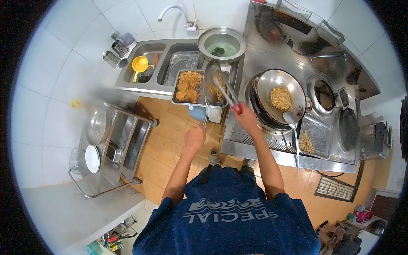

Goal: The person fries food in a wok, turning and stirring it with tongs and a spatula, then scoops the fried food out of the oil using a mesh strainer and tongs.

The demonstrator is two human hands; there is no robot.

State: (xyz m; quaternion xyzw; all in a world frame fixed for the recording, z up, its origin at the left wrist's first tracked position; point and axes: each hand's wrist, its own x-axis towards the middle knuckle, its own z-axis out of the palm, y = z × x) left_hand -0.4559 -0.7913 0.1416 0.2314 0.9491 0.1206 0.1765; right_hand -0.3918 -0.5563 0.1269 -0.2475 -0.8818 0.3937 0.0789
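Note:
My left hand (195,138) is closed around the long thin handle of a skimmer (210,75). The skimmer's round head is tipped over the right part of a metal tray (173,98). In my right hand (246,120) are tongs with red grips (238,109), their metal arms reaching to the skimmer. Browned fries (219,91) show at the skimmer and in the tray beside it. Golden fried pieces (188,87) fill the tray's left part. To the right, more fries (281,99) lie in the wok (265,83) on the stove.
A ladle (290,118) rests across the wok's rim, its handle over the counter edge. Pale fries (306,143) lie in another tray (318,127). A pot (242,43) with green leaves in water stands behind. A double sink (160,78) is back left; a metal cart (114,144) stands left.

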